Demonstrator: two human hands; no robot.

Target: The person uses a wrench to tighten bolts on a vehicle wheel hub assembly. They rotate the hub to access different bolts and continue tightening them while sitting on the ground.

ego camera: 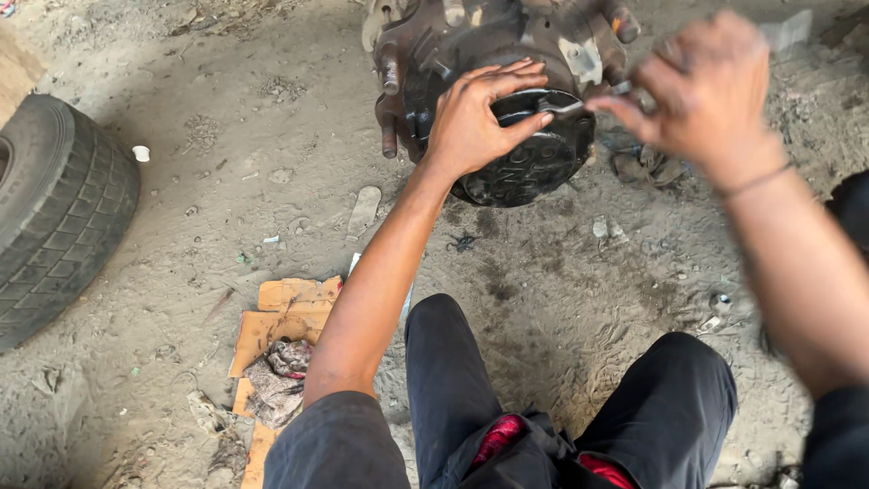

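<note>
Currently left hand (472, 118) lies spread flat on the greasy wheel hub (507, 100) above dirt ground (561, 299), while right hand (701, 86) pinches a thin metal tool (579, 104) against the hub's dark cap.

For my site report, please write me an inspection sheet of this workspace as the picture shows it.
Surface: bare dirt ground, dusty, with dark stains near the hub.
Job's things: greasy wheel hub with studs and a dark round cap; thin metal tool at the cap.
Clutter: torn cardboard with a dirty rag; small stones and scraps.
Hands: left hand lies flat on the cap; right hand, blurred, pinches the tool.
Cables: nothing seen.
Surroundings: a worn tyre at the left edge; the person's dark trousers below.
</note>
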